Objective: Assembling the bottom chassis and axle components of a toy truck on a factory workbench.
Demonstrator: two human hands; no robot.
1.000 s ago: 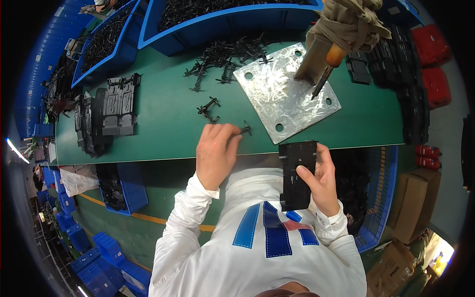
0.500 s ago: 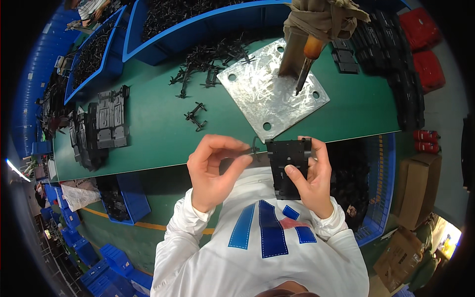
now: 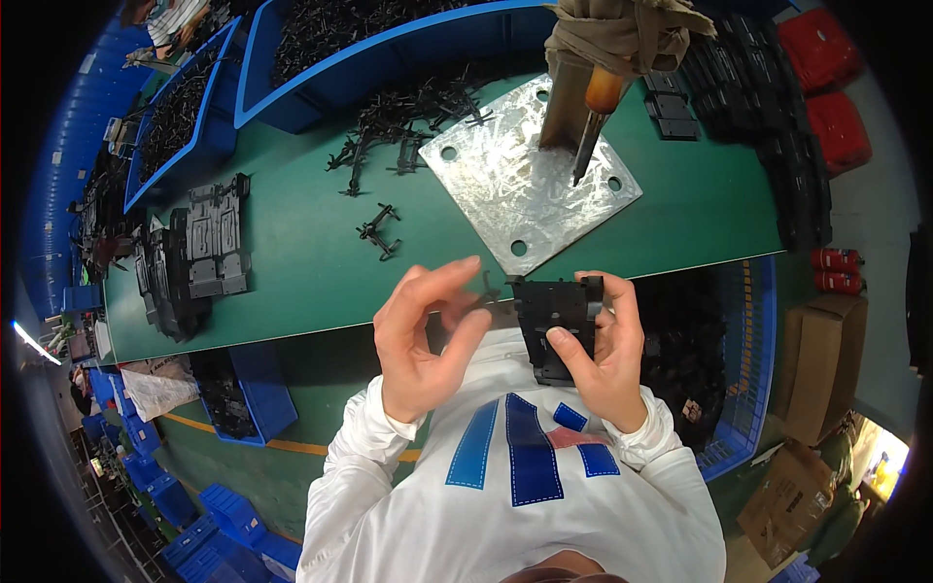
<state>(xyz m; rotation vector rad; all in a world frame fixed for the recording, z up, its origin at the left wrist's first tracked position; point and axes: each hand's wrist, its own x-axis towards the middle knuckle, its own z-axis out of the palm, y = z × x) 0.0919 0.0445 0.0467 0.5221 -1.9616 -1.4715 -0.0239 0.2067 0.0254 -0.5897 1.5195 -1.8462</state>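
Low in front of my shirt, my right hand [image 3: 610, 355] grips a black moulded plastic plate [image 3: 556, 309], thumb across its face and fingers behind the right edge. Beside the plate's upper left corner is my left hand [image 3: 428, 335], its index finger and thumb spread wide. A small thin black plastic part [image 3: 490, 288], smeared by motion, is at those fingertips; the exact hold on it is blurred. It looks apart from the plate. A similar black branched part [image 3: 378, 230] lies alone on the green table [image 3: 301, 243].
A metal base plate [image 3: 530, 180] with corner holes carries a post and an orange-handled pointed tool [image 3: 595, 107]. Blue bins [image 3: 389, 51] of black parts line the back. Stacked black plates [image 3: 218, 238] lie at left, with more [image 3: 787, 165] at right. A brown carton [image 3: 826, 355] stands right.
My left index finger has lifted away from the thumb, and the small part has shifted slightly left. The black plate has tilted and moved a little left with my right hand.
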